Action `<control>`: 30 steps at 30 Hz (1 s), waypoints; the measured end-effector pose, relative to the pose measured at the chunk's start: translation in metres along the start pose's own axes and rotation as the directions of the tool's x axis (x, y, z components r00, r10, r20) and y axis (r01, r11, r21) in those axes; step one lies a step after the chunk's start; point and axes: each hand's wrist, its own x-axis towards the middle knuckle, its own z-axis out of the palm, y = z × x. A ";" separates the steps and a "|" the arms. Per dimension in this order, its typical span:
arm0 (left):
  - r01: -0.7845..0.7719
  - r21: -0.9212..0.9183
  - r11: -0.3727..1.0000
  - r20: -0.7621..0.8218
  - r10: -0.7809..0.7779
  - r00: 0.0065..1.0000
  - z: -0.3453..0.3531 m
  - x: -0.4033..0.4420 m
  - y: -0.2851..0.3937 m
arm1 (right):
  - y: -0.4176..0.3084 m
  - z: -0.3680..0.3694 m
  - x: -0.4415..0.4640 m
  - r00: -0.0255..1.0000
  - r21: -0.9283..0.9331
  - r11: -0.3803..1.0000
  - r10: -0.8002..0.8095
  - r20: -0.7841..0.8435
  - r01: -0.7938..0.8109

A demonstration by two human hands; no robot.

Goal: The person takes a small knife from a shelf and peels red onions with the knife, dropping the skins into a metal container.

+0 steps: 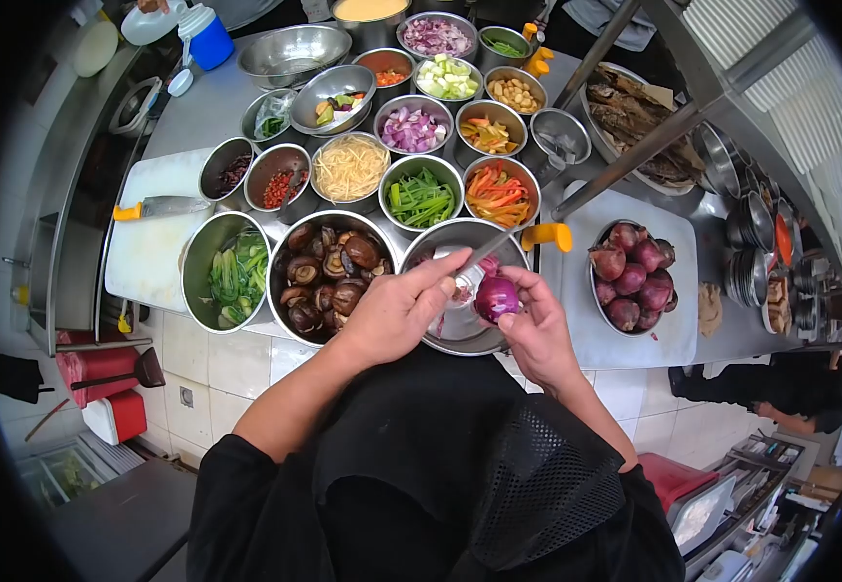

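My left hand [394, 312] is closed on the blade of a knife [491, 251], and the yellow handle points off to the right. Between the fingertips of my right hand [543, 335] is a shiny, peeled red onion [498, 299]. Both hands are over a steel bowl [474, 337] with bits of pale and purple skin inside, and the knife's near end is hidden by my fingers. To the right, a bowl of unpeeled red onions [634, 276] sits on a white cutting board [673, 335].
Left of my hands are steel containers of mushrooms [329, 276] and green vegetables [239, 276]. Behind stand several bowls of cut vegetables, including carrot strips [501, 194]. A cleaver [169, 206] lies on the left board. A metal post [625, 160] slants across the right; a person [790, 393] is beyond.
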 end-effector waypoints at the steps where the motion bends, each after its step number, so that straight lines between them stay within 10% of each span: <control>1: -0.003 -0.009 1.000 -0.008 0.003 1.000 -0.001 0.001 0.000 | 0.000 -0.001 0.000 1.000 0.034 0.999 -0.008 0.009 0.008; 11: -0.038 0.236 0.971 0.251 -0.023 0.968 0.005 -0.007 0.024 | -0.002 -0.001 -0.002 1.000 0.135 0.991 0.015 0.008 -0.016; 14: -0.244 0.238 0.940 0.157 0.211 0.965 0.012 -0.004 0.000 | -0.001 0.001 -0.003 1.000 0.147 0.989 -0.014 -0.022 0.017; 23: -0.112 -0.036 0.993 0.116 0.116 0.987 0.010 -0.006 0.002 | -0.002 0.000 -0.007 1.000 0.133 0.991 0.026 -0.001 -0.025; 30: -0.122 0.137 0.983 0.188 0.095 0.978 0.010 -0.011 0.013 | -0.003 0.002 -0.008 0.999 0.165 0.985 0.047 -0.006 -0.046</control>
